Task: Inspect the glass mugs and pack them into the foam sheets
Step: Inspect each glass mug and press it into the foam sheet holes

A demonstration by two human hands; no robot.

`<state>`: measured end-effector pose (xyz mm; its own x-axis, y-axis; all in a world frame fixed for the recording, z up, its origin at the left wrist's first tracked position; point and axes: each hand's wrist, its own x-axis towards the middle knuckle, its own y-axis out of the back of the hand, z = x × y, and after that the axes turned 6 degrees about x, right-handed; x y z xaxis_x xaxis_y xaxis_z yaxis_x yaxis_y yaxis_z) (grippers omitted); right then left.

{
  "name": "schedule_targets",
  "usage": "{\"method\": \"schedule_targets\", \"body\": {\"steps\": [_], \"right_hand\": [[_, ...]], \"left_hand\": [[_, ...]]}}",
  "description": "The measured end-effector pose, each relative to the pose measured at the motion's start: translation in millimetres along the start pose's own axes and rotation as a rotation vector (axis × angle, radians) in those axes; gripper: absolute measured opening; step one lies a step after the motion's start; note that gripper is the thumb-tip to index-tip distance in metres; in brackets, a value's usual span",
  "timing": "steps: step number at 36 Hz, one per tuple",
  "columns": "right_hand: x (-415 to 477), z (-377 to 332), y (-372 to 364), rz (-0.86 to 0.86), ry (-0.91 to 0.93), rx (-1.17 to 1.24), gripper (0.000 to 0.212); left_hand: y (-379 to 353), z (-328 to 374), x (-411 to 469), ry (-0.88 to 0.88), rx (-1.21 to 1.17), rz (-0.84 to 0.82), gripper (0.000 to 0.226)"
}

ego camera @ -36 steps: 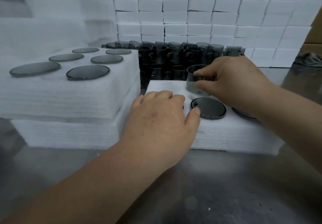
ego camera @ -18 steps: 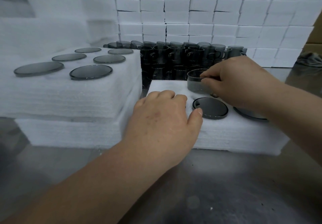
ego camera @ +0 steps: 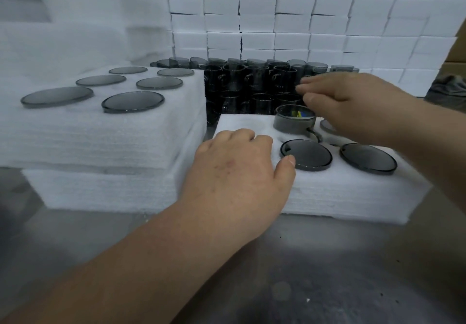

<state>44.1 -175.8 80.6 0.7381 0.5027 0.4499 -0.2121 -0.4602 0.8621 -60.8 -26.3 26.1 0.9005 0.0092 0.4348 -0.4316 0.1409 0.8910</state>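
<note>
1. The smoky glass mug [ego camera: 293, 123] stands only partway into its pocket in the back row of the near foam sheet [ego camera: 353, 192], with its handle [ego camera: 314, 134] toward us. We judge it needs a straight, even push until it sits level with the seated mug [ego camera: 306, 155] in front.
2. Our right hand [ego camera: 348, 107] hovers just above it, fingers loosely bent, holding nothing. We should press the flat top, never the handle.
3. Our left hand [ego camera: 239, 170] lies palm-down on the foam, gripping nothing, its thumb at the seated mug's rim. It should brace the sheet while we press.
4. The unpacked mugs [ego camera: 252, 79] wait behind.

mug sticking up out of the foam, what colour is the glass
Translucent smoky grey mug, best seen in the head view.
</note>
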Motion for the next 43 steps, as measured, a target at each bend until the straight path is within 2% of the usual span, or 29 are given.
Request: {"method": "schedule_targets", "body": {"steps": [5, 7, 9, 18, 27, 30, 32, 34, 36, 38, 40, 43], "right_hand": [[-4.1, 1.5, -12.1, -0.348, -0.02, 0.187, 0.052], [-6.0, 1.1, -14.2, -0.416, -0.044, 0.219, 0.062], [-6.2, 1.2, -12.9, -0.441, -0.064, 0.232, 0.067], [-8.2, -1.4, -18.5, -0.522, -0.09, 0.162, 0.053], [-7.0, -1.6, -19.7, -0.521, -0.098, 0.173, 0.055], [-10.1, -6.4, -16.4, -0.501, -0.135, 0.267, 0.054], [-10.8, -8.6, -9.5, -0.402, -0.202, 0.415, 0.053], [-6.9, -4.5, 0.3, -0.151, -0.276, 0.512, 0.046], [2.2, 5.1, 10.9, 0.117, -0.312, 0.507, 0.036], [13.8, 17.0, 17.5, 0.266, -0.32, 0.452, 0.023], [26.6, 35.8, 17.7, 0.266, -0.345, 0.293, 0.028], [44.3, 71.7, 9.6, 0.167, -0.429, 0.019, 0.037]], "left_hand": [[0.1, 0.2, 0.1, -0.006, 0.003, 0.007, 0.065], [-0.1, 0.2, 0.0, 0.001, 0.0, 0.003, 0.064], [-0.4, 0.2, 0.0, 0.0, 0.002, 0.004, 0.062], [-0.3, -0.2, -0.1, -0.005, 0.022, -0.017, 0.062], [-0.1, 0.5, -0.4, -0.01, 0.035, -0.017, 0.064], [0.0, 0.4, -0.2, -0.016, 0.046, -0.012, 0.064], [-0.5, 0.2, -0.4, -0.023, 0.061, -0.009, 0.061], [-1.3, 0.1, -0.7, -0.03, 0.08, -0.004, 0.059], [-2.1, 0.6, -1.1, -0.033, 0.088, 0.005, 0.057], [-3.1, 0.8, -1.2, -0.035, 0.101, 0.022, 0.057], [-3.6, 0.9, -1.6, -0.035, 0.113, 0.032, 0.057], [-3.9, 0.8, -1.3, -0.045, 0.139, 0.042, 0.061]]}}
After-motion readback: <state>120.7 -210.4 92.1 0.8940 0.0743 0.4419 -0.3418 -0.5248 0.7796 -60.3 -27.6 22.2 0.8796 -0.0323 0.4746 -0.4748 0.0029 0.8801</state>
